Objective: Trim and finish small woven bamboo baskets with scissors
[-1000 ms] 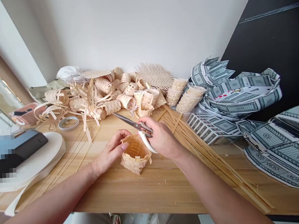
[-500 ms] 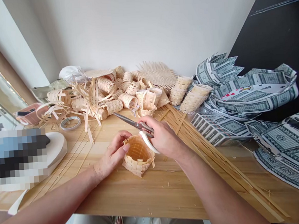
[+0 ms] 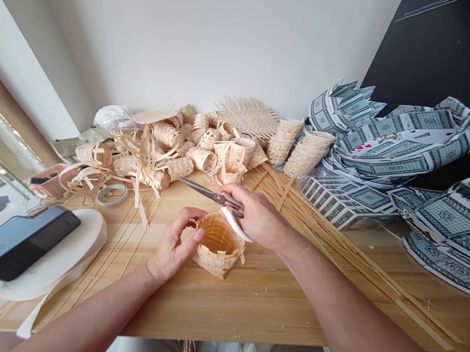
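A small woven basket (image 3: 220,262) of pale wood strips stands on the wooden table, its mouth tilted up toward me. Short strip ends poke out around its rim. My left hand (image 3: 177,246) grips the rim on the left side, thumb at the near edge and fingers curled over the far edge. Scissors (image 3: 204,189) with white handles are in my right hand (image 3: 255,214), just above the basket's right rim. Their blades look closed and point up and to the left, away from the basket.
Several woven baskets (image 3: 174,169) are heaped along the wall. Long wood strips (image 3: 343,249) lie to the right, near folded playing-card pieces (image 3: 408,149). At left are a tape roll (image 3: 112,195), a white ribbon roll (image 3: 91,232) and a dark box-shaped object (image 3: 32,241) on it.
Both hands, the basket and the scissors keep nearly the same places. The whole view has shifted very slightly to the right.
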`<action>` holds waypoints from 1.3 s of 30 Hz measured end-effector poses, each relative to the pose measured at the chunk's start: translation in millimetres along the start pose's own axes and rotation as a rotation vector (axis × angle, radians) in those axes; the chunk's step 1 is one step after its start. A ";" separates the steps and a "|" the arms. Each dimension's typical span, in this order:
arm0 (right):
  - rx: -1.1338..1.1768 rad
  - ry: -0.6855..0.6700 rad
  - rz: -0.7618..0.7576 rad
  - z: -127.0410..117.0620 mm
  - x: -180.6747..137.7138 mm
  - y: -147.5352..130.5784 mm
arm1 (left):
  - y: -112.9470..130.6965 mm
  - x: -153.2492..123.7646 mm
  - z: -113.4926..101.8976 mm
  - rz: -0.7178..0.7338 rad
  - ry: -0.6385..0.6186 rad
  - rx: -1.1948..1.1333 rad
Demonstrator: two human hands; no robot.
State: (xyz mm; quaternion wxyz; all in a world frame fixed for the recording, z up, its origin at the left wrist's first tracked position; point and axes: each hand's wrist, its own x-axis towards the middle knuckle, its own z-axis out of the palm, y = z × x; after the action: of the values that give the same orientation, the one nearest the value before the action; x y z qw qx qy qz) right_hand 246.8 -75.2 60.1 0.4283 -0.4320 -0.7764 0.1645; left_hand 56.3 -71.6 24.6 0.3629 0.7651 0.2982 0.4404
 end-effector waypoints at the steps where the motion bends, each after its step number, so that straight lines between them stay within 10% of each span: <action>1: -0.002 0.004 -0.007 0.1 -0.2 0.0 | 0.3 0.0 -0.2 0.016 0.006 0.005; 39: -0.045 -0.039 -0.051 -0.7 2.1 -3.2 | -4.3 0.5 -0.4 -0.019 0.089 0.002</action>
State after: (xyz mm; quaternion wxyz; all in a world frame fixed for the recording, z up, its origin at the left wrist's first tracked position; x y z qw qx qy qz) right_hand 245.1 -75.4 63.6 0.4073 -0.4181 -0.7990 0.1445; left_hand 55.6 -68.7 21.4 0.3528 0.7422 0.3217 0.4703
